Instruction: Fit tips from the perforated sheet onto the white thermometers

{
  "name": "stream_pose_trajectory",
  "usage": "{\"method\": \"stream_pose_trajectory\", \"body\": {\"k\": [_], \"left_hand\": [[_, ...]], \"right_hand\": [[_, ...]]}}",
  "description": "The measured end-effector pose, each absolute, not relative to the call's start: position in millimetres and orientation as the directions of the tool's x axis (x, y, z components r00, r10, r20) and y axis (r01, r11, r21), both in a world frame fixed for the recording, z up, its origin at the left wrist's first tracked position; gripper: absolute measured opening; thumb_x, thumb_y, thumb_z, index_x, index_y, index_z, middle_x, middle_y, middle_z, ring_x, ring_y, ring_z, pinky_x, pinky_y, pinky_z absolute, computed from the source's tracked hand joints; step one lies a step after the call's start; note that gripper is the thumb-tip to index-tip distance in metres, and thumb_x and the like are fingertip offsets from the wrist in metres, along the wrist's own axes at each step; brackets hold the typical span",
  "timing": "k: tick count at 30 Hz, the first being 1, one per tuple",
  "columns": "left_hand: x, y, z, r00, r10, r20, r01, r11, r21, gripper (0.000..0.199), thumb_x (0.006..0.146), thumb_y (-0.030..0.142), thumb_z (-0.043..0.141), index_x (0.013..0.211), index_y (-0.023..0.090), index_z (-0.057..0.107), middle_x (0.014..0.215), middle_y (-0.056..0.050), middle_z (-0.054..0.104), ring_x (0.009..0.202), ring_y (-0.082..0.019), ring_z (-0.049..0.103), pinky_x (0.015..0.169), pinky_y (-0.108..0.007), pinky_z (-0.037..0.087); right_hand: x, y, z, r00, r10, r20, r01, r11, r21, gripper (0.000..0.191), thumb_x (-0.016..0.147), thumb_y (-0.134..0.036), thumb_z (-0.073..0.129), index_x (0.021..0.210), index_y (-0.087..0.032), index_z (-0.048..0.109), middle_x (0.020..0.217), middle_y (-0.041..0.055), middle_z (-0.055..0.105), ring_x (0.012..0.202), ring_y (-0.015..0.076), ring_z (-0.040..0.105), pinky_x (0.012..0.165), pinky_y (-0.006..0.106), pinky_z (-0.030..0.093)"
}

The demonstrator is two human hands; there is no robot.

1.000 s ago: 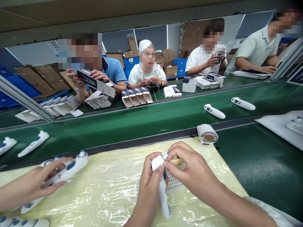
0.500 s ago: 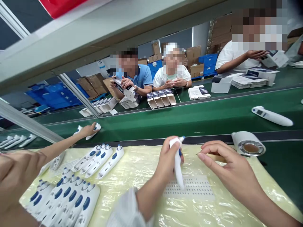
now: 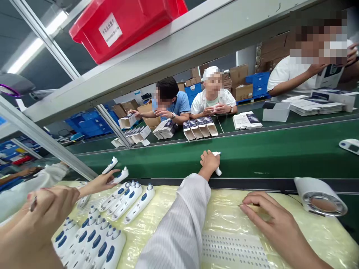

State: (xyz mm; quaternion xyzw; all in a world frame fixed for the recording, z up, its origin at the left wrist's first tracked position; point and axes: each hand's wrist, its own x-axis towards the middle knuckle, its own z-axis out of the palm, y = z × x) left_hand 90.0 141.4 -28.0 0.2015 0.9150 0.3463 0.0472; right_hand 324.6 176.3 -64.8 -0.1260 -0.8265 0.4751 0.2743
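Head view: The left hand point(image 3: 209, 161) is extending over the green belt point(image 3: 266, 153), its fingers curling around a white device point(image 3: 218, 170). The white device is lying at the belt surface, its narrow tip pointing up and to the right, its lower end projecting below the fingers. The striped sleeve point(image 3: 174, 228) is covering the left forearm and crossing the yellow film point(image 3: 162, 200).

The right hand point(image 3: 276, 218) is hovering above the film, thumb and forefinger pinching a thin pointed tool point(image 3: 240, 205); the fingers are hiding most of its length. Below and to the left of this hand, a dotted sheet point(image 3: 234, 249) is lying on the film. To its right, a ring-faced unit point(image 3: 310, 189) is resting on its side near the belt edge.

At the left, a co-worker's hand point(image 3: 45, 213) is closing around a thin item, while another outstretched hand point(image 3: 105, 182) is touching a blue-tipped device point(image 3: 122, 175). Further devices point(image 3: 140, 204) are lying side by side on the film. Across the belt, open cartons point(image 3: 200, 129) are standing in a row before seated people. A red bin point(image 3: 126, 28) is resting on the overhead shelf point(image 3: 168, 45).
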Motion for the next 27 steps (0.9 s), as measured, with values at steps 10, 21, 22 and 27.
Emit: {"method": "stream_pose_trajectory", "body": {"k": [10, 21, 22, 27], "left_hand": [[133, -95, 7, -0.852, 0.133, 0.506, 0.326, 0.892, 0.314, 0.065, 0.092, 0.026, 0.035, 0.146, -0.008, 0.026, 0.16, -0.031, 0.006, 0.149, -0.042, -0.011, 0.118, -0.066, 0.005], [159, -123, 13, -0.935, 0.309, 0.173, 0.343, 0.912, 0.226, 0.055, 0.083, 0.041, 0.041, 0.126, 0.008, 0.053, 0.118, -0.027, 0.06, 0.1, -0.046, 0.062, 0.079, -0.056, 0.049], [171, -111, 18, -0.943, 0.303, 0.139, 0.333, 0.882, 0.334, 0.055, 0.082, 0.045, 0.046, 0.127, 0.014, 0.052, 0.12, -0.022, 0.06, 0.1, -0.042, 0.062, 0.076, -0.051, 0.051], [243, -31, 15, -0.756, 0.58, -0.305, -0.069, 0.392, 0.917, 0.044, 0.079, 0.048, 0.065, 0.113, 0.023, 0.052, 0.093, -0.007, 0.068, 0.069, -0.024, 0.068, 0.059, -0.034, 0.052]], "right_hand": [[324, 168, -53, -0.793, 0.542, 0.278, -0.047, 0.4, -0.915, 0.042, 0.081, -0.066, 0.063, 0.084, -0.026, 0.07, 0.095, 0.0064, 0.067, 0.087, 0.0265, 0.064, 0.071, 0.034, 0.052], [369, 171, -26, -0.924, 0.382, 0.022, 0.19, 0.507, -0.841, 0.015, 0.089, -0.031, 0.057, 0.082, -0.023, 0.068, 0.093, 0.0015, 0.069, 0.087, 0.0213, 0.064, 0.076, 0.033, 0.046], [373, 170, -26, -0.921, 0.39, 0.014, 0.217, 0.542, -0.812, 0.015, 0.09, -0.029, 0.057, 0.082, -0.023, 0.068, 0.093, 0.0015, 0.069, 0.087, 0.0212, 0.064, 0.075, 0.032, 0.046], [377, 169, -26, -0.916, 0.401, 0.015, 0.285, 0.677, -0.678, 0.015, 0.09, -0.019, 0.057, 0.081, -0.022, 0.069, 0.092, 0.0017, 0.067, 0.083, 0.0199, 0.063, 0.072, 0.031, 0.044]]}}
